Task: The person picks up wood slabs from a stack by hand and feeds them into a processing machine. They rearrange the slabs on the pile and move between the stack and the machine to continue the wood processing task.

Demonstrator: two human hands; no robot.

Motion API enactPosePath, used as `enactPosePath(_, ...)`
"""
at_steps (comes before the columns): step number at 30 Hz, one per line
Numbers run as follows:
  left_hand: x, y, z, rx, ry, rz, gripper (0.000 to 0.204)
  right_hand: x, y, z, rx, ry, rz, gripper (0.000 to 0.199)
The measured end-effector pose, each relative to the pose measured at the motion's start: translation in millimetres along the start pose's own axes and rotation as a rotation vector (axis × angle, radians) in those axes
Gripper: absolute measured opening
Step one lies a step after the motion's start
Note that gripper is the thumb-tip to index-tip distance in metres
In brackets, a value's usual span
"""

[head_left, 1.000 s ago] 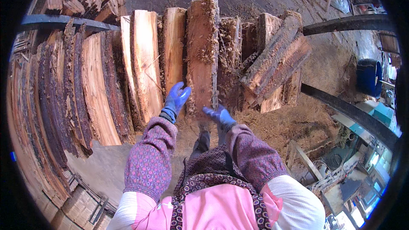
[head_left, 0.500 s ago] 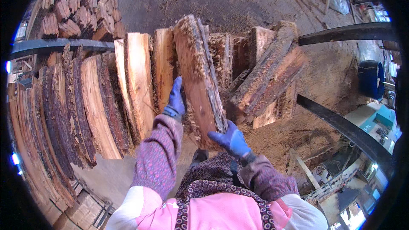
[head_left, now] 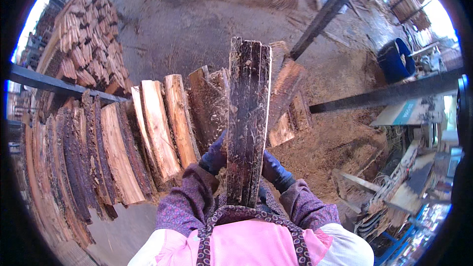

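Observation:
A long wood slab [head_left: 248, 118] is held up in front of my body, its dark, bark-like face towards me with lengthwise lines and crumbs of sawdust on it. My left hand [head_left: 216, 154], in a blue glove, grips its left side near the lower end. On the opposite side my right hand [head_left: 277, 171], also gloved, holds it at about the same height. The slab hides part of the fingers of both hands. Behind it, a row of split wood slabs [head_left: 158, 130] runs off to the left, and other slabs [head_left: 286, 88] lie tilted at the right.
A black metal bar [head_left: 340, 99] extends to the right, and another bar [head_left: 64, 84] crosses at the left. A stack of split wood [head_left: 88, 39] stands far left. There is a blue barrel [head_left: 395, 60] at the far right and sawdust [head_left: 325, 152] on the ground.
The slab has been raised and turned from lying tilted over the row to pointing straight away from me, bark-like face up. Both hands have stayed on it, and my view has shifted.

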State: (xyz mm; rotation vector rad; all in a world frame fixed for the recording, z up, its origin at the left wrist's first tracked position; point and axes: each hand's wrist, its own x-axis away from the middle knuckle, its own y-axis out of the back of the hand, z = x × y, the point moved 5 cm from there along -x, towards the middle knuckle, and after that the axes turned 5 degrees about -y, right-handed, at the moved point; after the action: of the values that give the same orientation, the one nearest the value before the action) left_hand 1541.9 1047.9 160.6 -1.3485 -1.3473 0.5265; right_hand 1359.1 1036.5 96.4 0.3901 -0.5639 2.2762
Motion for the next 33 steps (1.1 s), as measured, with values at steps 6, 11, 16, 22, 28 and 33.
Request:
enactPosePath(6,64.1,-6.9,-7.6,-0.28,-0.179,-0.009,0.038,116.5,-24.7,93.9,-0.127,0.028,-0.304,0.044)
enactPosePath(11,78.5,-104.9,0.1,-0.651,-0.208,-0.036,0.023,215.5,-21.0,162.6,-0.101,0.297,-0.6,0.042)
enactPosePath(16,50.1,-176.0,124.7,-1.234,-0.404,0.52,0.045,324.1,-52.1,158.4,0.06,0.64,-0.805,0.085)
enactPosePath(22,62.4,-338.1,278.9,-0.95,-0.203,0.854,0.097,452.8,46.2,72.9,-0.229,0.598,-1.019,0.085)
enactPosePath(28,64.2,-521.4,419.0,-0.929,-0.225,1.553,0.089,700.3,210.4,3.7,-0.353,0.859,-1.458,0.061)
enactPosePath(33,-7.9,-465.6,428.1,-0.788,0.164,1.109,0.08,764.4,304.4,206.9,-0.301,0.741,-1.299,0.059)
